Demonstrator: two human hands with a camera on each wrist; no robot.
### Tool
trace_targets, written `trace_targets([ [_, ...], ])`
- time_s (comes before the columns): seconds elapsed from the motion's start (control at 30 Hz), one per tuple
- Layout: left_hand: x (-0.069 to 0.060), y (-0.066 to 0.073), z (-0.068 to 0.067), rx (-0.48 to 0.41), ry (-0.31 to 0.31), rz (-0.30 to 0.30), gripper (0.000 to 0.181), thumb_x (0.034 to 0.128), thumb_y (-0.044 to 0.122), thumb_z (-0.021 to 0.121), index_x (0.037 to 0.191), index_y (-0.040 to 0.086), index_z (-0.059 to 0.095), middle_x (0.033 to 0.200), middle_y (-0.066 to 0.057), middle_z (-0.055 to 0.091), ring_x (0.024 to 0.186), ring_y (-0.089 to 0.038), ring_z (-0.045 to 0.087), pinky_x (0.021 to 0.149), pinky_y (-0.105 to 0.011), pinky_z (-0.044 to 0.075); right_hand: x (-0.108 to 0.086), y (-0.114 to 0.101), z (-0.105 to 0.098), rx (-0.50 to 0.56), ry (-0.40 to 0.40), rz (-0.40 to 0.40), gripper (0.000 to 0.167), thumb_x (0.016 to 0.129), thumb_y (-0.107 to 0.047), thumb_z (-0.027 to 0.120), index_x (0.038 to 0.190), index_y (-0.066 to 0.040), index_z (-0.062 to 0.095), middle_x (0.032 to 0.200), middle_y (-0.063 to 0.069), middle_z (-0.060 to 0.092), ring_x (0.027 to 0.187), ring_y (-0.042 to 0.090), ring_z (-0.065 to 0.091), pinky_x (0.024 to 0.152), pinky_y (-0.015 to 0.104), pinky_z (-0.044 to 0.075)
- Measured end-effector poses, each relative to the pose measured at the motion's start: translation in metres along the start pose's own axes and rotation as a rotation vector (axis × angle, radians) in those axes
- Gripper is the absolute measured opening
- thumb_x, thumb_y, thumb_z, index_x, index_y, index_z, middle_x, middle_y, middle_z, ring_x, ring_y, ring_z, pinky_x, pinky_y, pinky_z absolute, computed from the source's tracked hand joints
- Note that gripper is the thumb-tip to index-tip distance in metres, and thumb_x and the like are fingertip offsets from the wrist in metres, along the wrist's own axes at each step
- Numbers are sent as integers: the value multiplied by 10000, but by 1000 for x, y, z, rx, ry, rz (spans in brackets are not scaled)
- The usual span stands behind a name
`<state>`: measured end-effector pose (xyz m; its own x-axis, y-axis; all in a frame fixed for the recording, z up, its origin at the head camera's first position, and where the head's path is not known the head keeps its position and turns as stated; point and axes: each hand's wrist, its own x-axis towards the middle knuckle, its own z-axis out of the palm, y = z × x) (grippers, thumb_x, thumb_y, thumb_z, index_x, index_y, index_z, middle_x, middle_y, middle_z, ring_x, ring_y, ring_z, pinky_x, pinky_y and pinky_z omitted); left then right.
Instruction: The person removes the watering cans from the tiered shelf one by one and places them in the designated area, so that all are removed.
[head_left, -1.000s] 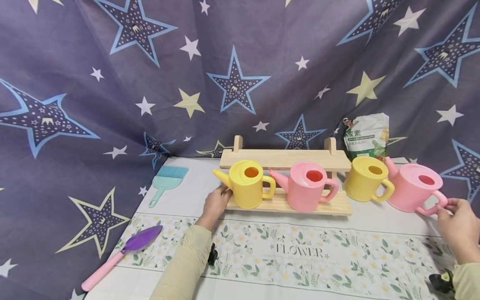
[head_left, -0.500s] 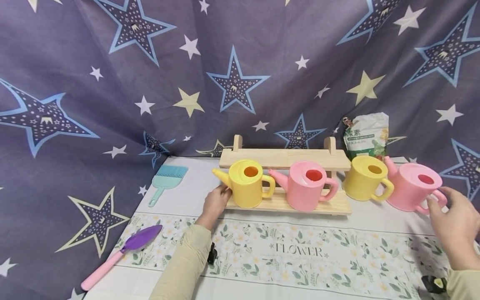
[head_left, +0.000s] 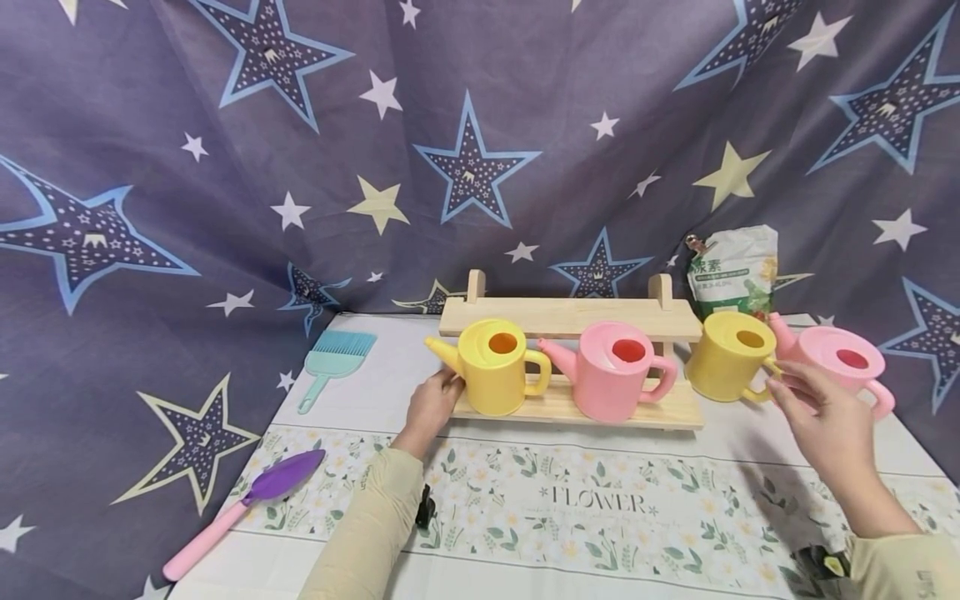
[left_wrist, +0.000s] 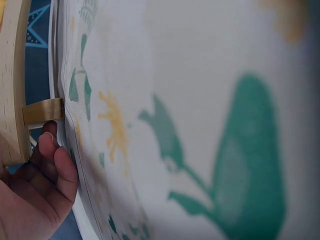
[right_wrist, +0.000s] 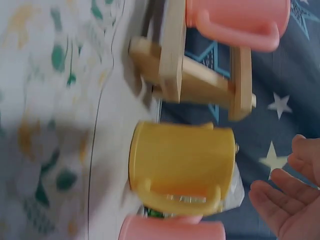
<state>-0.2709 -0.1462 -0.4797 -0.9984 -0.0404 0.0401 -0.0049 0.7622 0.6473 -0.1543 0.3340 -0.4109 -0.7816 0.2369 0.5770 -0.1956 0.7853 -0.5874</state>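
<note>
My left hand (head_left: 431, 413) grips the left end of the wooden shelf (head_left: 577, 317); in the left wrist view its fingers (left_wrist: 64, 167) curl by the board's end and a short leg. On the lower board stand a yellow watering can (head_left: 491, 379) and a pink one (head_left: 609, 385), spouts to the left. Right of the shelf, a second yellow can (head_left: 720, 367) and a second pink can (head_left: 821, 350) are on the table. My right hand (head_left: 834, 425) is beside the second yellow can's handle; the right wrist view shows the fingers (right_wrist: 285, 192) spread, apart from that can (right_wrist: 182, 157).
A teal brush (head_left: 335, 363) lies at the table's back left, and a purple trowel with a pink handle (head_left: 206, 542) at the front left. A white and green bag (head_left: 738, 271) stands behind the second yellow can. A star-patterned cloth hangs behind.
My right hand has let go of the far right pink can's handle and moved left to the second yellow can's handle. My left hand has stayed in place.
</note>
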Motion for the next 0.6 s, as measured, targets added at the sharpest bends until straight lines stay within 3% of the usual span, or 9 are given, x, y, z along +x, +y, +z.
trace_targets([
  [0.4, 0, 0, 0, -1, -9, -21, 422, 1003, 393, 503, 1379, 216, 570, 1340, -125, 590, 1202, -369, 562, 971, -539, 444, -7, -29, 36, 239, -76, -98, 297, 819, 109, 711, 1111, 83, 663, 1034, 257, 668, 903, -217, 542, 737, 22, 442],
  [0.53, 0, 0, 1, -5, -13, -27, 427, 1001, 407, 501, 1385, 230, 565, 1345, -120, 588, 1207, -366, 558, 974, -538, 442, -7, -35, 45, 284, -118, -96, 293, 829, 102, 706, 1118, 80, 663, 1049, 77, 698, 908, -190, 565, 748, 41, 459],
  [0.6, 0, 1, 0, -11, -14, -27, 432, 999, 413, 501, 1387, 232, 562, 1349, -118, 586, 1212, -364, 555, 981, -537, 438, -7, -36, 49, 299, -146, -98, 295, 841, 83, 704, 1132, 67, 662, 1063, 49, 696, 917, -175, 572, 759, 50, 465],
])
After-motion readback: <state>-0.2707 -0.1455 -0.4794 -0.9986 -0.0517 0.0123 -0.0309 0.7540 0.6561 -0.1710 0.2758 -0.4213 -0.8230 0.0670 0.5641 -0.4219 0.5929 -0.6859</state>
